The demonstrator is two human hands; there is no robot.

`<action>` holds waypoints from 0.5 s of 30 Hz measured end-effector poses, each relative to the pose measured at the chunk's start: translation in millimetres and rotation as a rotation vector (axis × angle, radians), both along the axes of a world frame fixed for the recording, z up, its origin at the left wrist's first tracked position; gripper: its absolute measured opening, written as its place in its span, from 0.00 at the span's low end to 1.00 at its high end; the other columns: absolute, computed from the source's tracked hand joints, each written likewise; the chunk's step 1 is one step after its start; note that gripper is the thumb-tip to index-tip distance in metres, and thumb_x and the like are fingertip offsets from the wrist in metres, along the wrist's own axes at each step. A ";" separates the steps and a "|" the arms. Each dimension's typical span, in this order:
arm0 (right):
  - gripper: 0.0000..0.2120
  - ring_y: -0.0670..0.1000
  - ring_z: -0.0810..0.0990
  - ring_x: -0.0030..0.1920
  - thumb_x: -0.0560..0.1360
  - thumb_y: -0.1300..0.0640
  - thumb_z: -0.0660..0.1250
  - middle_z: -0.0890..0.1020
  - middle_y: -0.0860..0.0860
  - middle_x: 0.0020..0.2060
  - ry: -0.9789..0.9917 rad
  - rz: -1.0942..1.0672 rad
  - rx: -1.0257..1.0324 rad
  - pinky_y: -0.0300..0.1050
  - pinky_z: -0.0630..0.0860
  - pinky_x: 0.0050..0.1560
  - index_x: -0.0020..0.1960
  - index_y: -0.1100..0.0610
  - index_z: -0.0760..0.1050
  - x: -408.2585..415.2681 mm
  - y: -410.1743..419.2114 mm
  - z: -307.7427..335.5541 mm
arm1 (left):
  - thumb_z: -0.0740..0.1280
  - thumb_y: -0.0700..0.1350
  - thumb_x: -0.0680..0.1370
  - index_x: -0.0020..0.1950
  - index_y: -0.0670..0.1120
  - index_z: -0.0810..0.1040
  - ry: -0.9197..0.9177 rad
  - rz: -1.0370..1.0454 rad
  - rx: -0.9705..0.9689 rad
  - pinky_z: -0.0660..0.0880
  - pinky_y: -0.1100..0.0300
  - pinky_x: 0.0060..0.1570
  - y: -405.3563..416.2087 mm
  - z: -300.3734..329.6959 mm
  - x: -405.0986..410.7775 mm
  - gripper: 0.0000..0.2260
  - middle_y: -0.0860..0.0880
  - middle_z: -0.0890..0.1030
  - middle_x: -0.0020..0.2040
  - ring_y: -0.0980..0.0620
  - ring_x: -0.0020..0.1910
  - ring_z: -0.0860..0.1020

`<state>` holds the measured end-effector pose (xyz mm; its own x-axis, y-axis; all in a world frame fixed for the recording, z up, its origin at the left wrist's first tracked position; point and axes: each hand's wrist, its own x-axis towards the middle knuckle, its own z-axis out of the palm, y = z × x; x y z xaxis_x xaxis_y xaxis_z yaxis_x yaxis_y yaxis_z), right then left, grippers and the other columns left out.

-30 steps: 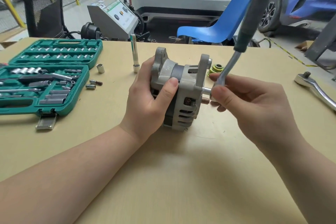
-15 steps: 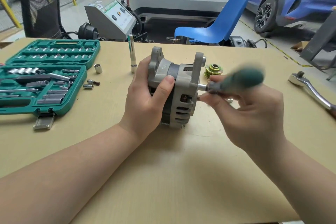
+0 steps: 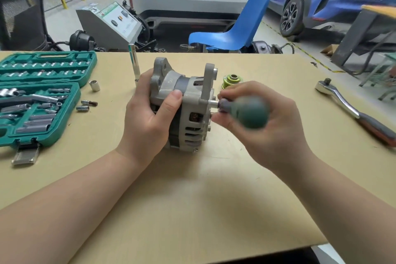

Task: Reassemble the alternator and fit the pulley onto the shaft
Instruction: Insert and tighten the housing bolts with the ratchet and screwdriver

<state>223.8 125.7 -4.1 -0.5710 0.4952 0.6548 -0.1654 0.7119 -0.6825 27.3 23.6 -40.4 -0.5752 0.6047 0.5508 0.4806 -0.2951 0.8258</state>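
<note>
While green ribbed metal pulley (image 3: 232,81) waits unfitted on tabletop (image 3: 192,199): left hand (image 3: 147,118) gripping upright grey cast-aluminium alternator (image 3: 184,103), right hand (image 3: 263,118) curled round blurred green-handled driver (image 3: 249,111) at housing bolt

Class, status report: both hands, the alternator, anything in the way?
Left hand grips grey metal alternator upright on table. Right hand holds green-handled driver at its front bolt. Green grooved pulley behind, unfitted. Nothing blocking.
</note>
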 end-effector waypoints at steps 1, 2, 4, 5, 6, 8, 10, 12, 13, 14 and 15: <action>0.12 0.55 0.86 0.50 0.71 0.72 0.80 0.86 0.53 0.49 0.001 -0.029 0.135 0.49 0.84 0.52 0.51 0.63 0.84 1.2 1.3 -3.9 | 0.66 0.58 0.80 0.64 0.55 0.74 0.005 0.000 -0.003 0.78 0.51 0.59 0.1 0.1 -0.5 0.15 0.58 0.83 0.53 0.52 0.55 0.82; 0.12 0.57 0.86 0.52 0.70 0.74 0.80 0.85 0.56 0.52 0.001 -0.065 0.258 0.52 0.84 0.52 0.51 0.66 0.84 1.9 2.8 -8.0 | 0.66 0.58 0.80 0.64 0.55 0.74 0.007 -0.003 -0.006 0.79 0.49 0.59 0.0 -0.2 -0.9 0.15 0.57 0.83 0.53 0.51 0.55 0.82; 0.13 0.58 0.86 0.55 0.69 0.76 0.78 0.85 0.58 0.54 0.020 -0.149 0.409 0.53 0.84 0.52 0.51 0.67 0.84 2.7 4.1 -15.5 | 0.66 0.58 0.81 0.64 0.56 0.74 0.011 -0.013 -0.006 0.80 0.47 0.58 -0.2 -0.6 -1.1 0.14 0.56 0.83 0.53 0.50 0.55 0.82; 0.13 0.57 0.86 0.57 0.69 0.76 0.78 0.86 0.58 0.55 0.040 -0.175 0.431 0.53 0.84 0.53 0.52 0.66 0.85 2.7 3.9 -17.9 | 0.66 0.58 0.81 0.63 0.56 0.74 0.012 -0.015 -0.003 0.80 0.48 0.58 -0.1 -0.8 -0.7 0.13 0.56 0.83 0.54 0.50 0.55 0.82; 0.14 0.57 0.86 0.58 0.70 0.76 0.78 0.86 0.59 0.55 0.062 -0.187 0.438 0.53 0.84 0.54 0.53 0.66 0.85 2.6 3.3 -19.5 | 0.66 0.58 0.81 0.63 0.57 0.74 0.011 -0.014 0.001 0.80 0.49 0.58 0.1 -0.8 -0.3 0.13 0.56 0.83 0.54 0.50 0.55 0.82; 0.14 0.57 0.87 0.58 0.70 0.76 0.78 0.86 0.59 0.54 0.079 -0.202 0.442 0.53 0.84 0.54 0.54 0.66 0.85 0.8 1.8 -20.2 | 0.66 0.58 0.81 0.63 0.57 0.74 0.002 -0.019 0.004 0.79 0.51 0.58 0.9 -0.8 0.6 0.12 0.56 0.83 0.54 0.50 0.56 0.82; 0.14 0.57 0.87 0.55 0.70 0.76 0.79 0.86 0.58 0.53 0.072 -0.216 0.436 0.52 0.84 0.52 0.54 0.67 0.85 -0.7 1.2 -19.4 | 0.65 0.58 0.81 0.62 0.59 0.74 0.001 -0.013 0.007 0.78 0.54 0.57 1.3 -0.1 1.3 0.11 0.57 0.83 0.53 0.51 0.55 0.82; 0.15 0.55 0.86 0.48 0.69 0.76 0.80 0.86 0.58 0.49 0.053 -0.231 0.418 0.48 0.84 0.50 0.53 0.68 0.84 -0.7 0.5 -18.6 | 0.65 0.59 0.81 0.60 0.62 0.74 -0.003 -0.007 0.014 0.76 0.55 0.56 1.7 -0.3 1.9 0.09 0.58 0.82 0.52 0.52 0.54 0.82; 0.15 0.52 0.85 0.44 0.68 0.76 0.80 0.86 0.58 0.46 0.042 -0.245 0.402 0.43 0.83 0.50 0.53 0.68 0.84 -0.2 -0.5 -17.8 | 0.65 0.59 0.81 0.59 0.62 0.73 -0.001 -0.003 0.018 0.76 0.56 0.56 2.1 -0.3 2.3 0.08 0.59 0.82 0.51 0.53 0.53 0.81; 0.15 0.50 0.83 0.43 0.68 0.75 0.81 0.86 0.57 0.45 0.033 -0.254 0.379 0.36 0.81 0.51 0.53 0.68 0.84 0.6 -1.2 -17.5 | 0.65 0.59 0.81 0.59 0.63 0.73 0.006 0.006 0.020 0.75 0.58 0.55 2.5 -0.5 2.9 0.08 0.60 0.82 0.50 0.54 0.53 0.81; 0.14 0.49 0.83 0.42 0.69 0.74 0.81 0.87 0.56 0.44 0.028 -0.250 0.343 0.32 0.79 0.50 0.53 0.67 0.84 1.1 -2.5 -16.5 | 0.65 0.59 0.81 0.59 0.63 0.73 0.016 0.018 0.020 0.75 0.60 0.55 2.7 -0.5 3.3 0.08 0.61 0.82 0.50 0.55 0.52 0.81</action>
